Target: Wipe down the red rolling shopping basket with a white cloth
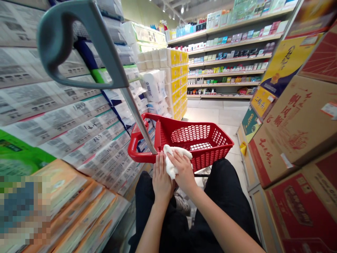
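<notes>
A red plastic shopping basket (181, 128) with perforated sides stands in front of my knees. From its left end rises a metal pole (137, 117) topped by a grey loop handle (110, 52). My right hand (181, 165) presses a white cloth (171, 170) against the near rim of the basket, fingers bent over the fabric. Flat against the near side, close to the foot of the pole, lies my left hand (161, 175), its fingers stretched upward and holding nothing. The cloth hides part of the rim.
Stacked packs of paper goods (92, 123) rise close on the left. Cardboard cartons (297, 130) line the right side. Tissue packs with yellow labels (179, 80) are piled beyond the basket. Shelves of small boxed goods (231, 56) stand at the back, past a tiled floor (223, 109).
</notes>
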Tool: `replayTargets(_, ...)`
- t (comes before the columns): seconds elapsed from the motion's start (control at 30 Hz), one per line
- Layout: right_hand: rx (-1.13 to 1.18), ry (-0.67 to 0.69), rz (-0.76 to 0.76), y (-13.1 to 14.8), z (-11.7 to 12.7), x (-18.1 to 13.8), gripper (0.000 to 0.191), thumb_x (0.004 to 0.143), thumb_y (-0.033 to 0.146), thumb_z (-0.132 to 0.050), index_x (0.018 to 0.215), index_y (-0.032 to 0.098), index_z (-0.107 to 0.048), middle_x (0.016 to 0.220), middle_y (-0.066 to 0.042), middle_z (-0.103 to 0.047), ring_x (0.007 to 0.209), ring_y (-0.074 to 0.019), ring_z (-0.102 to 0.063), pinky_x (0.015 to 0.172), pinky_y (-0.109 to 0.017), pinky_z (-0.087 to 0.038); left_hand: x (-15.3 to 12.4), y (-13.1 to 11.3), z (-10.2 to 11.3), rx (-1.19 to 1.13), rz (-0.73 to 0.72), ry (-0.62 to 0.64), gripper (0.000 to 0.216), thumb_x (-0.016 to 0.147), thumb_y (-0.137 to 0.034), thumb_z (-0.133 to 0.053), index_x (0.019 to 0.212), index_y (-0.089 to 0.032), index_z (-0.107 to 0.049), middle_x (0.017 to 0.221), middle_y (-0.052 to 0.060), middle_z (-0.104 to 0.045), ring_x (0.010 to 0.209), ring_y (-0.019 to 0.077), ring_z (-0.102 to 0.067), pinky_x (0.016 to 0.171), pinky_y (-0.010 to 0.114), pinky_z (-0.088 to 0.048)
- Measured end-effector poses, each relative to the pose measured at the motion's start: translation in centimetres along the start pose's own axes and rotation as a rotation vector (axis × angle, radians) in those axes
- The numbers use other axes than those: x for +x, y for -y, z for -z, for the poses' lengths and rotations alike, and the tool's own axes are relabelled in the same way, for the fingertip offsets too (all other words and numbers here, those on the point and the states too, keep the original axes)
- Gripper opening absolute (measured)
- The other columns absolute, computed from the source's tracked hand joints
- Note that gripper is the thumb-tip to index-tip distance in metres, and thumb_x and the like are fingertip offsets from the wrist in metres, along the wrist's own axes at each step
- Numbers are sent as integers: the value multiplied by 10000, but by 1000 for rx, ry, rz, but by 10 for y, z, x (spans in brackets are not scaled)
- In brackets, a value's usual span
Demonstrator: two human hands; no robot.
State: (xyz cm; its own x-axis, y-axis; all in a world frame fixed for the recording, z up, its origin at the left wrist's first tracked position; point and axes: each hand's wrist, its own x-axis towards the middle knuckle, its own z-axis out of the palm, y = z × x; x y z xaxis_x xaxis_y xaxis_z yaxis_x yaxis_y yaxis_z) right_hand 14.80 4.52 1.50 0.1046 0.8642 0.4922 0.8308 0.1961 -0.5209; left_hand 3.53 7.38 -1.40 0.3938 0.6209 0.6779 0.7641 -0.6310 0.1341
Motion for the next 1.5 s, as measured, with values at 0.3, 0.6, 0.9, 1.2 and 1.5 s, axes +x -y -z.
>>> replayTargets(0.3,-194,-63,-76,-96,24,-27,748,749,-14,-420,1445,253,-471,1507,-53,-470,1435,-202,-369,1125,-414,-279,3,-7,0,31,52,-14,681,971,-190,-412,1569,-149,-89,1599,129,-305,1499,258,-234,1188,438,-303)
replayTargets(0.6,-243,-156,-286,-94,22,-26,720,742,5,-421,1411,255,-510,1482,-69,-501,1416,-240,-398,1114,-477,-282,3,-6,-1,17,55,-34,688,964,-187,-428,1569,-155,-100,1592,125,-323,1498,252,-237,1191,430,-301)
replayTargets(0.9,-44,-53,13,-5,-6,-2,676,793,50,-469,1430,275,-488,1491,-34,-494,1415,-214,-396,1134,-412,-258,0,0,0,-10,3,-7,713,948,-210,-449,1571,-154,-106,1604,128,-297,1504,264,-216,1198,429,-284)
replayTargets(1.2,-260,-117,-86,-107,24,-33,757,732,-7,-429,1435,268,-481,1482,-51,-503,1409,-205,-410,1102,-409,-306,3,-5,0,1,50,-20,676,965,-183,-420,1568,-161,-118,1598,118,-312,1498,250,-238,1190,433,-303)
replayTargets(1.5,-215,-201,-265,-108,20,-32,644,797,49,-427,1404,244,-516,1486,-74,-496,1423,-226,-386,1118,-455,-275,3,-6,-1,5,44,-41,679,965,-189,-426,1568,-153,-116,1593,123,-323,1501,251,-230,1198,429,-289)
